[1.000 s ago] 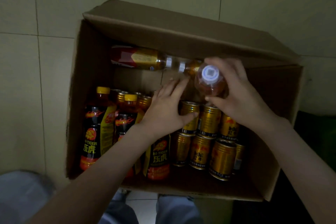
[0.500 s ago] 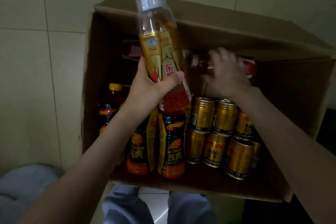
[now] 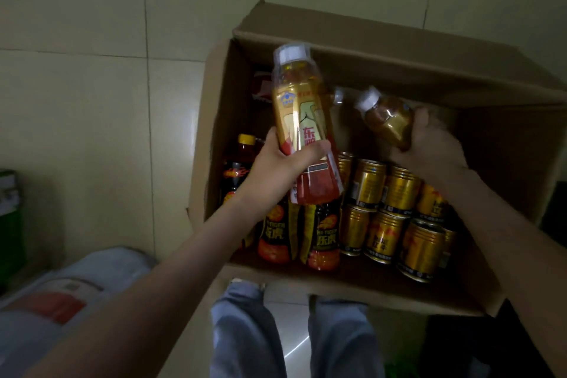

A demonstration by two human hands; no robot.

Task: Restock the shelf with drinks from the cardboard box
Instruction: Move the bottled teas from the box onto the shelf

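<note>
Both hands grip bottles: left hand (image 3: 277, 163) tall bottle (image 3: 302, 120), right hand (image 3: 429, 144) second bottle (image 3: 386, 116).

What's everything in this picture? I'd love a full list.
cardboard box: one, brown, open, against pale tiles.
gold-and-red-label bottle: one, white cap, amber drink, held above the box.
second white-capped bottle: one, amber, tilted, at the box's back right.
Hi-Tiger bottles: at least three, dark with orange labels, box's left side.
gold cans: about eight, box's right side.
sack: one, grey-white with red patch, lower left.
jeans legs: two, blue, bottom centre.
left hand: grips gold-and-red-label bottle.
right hand: grips second white-capped bottle.
</note>
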